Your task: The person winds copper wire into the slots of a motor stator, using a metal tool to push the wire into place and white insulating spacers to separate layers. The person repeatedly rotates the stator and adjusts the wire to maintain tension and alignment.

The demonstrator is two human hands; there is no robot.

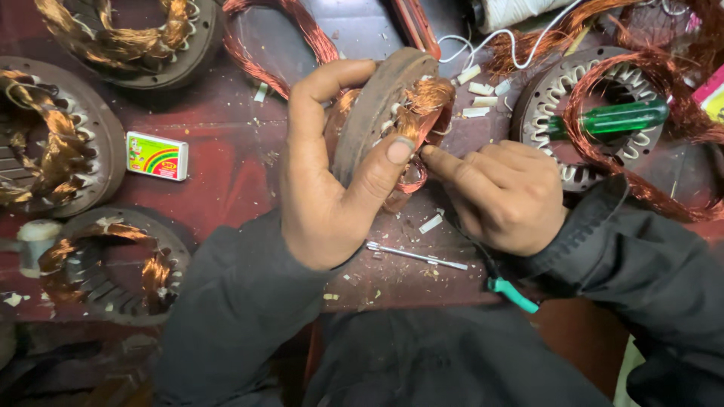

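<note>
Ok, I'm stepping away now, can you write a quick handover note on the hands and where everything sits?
Left hand: grips the stator on edge above the bench, thumb across its rim.
Right hand: forefinger pressed at the copper winding on the stator's face; holds no tool that shows.
Bench: a thin metal pin lies below the hands, a green screwdriver rests across a second stator at right, a matchbox at left.
Done: coils sit in the held stator.
Left: loose wire loops stick out at its lower edge.
</note>
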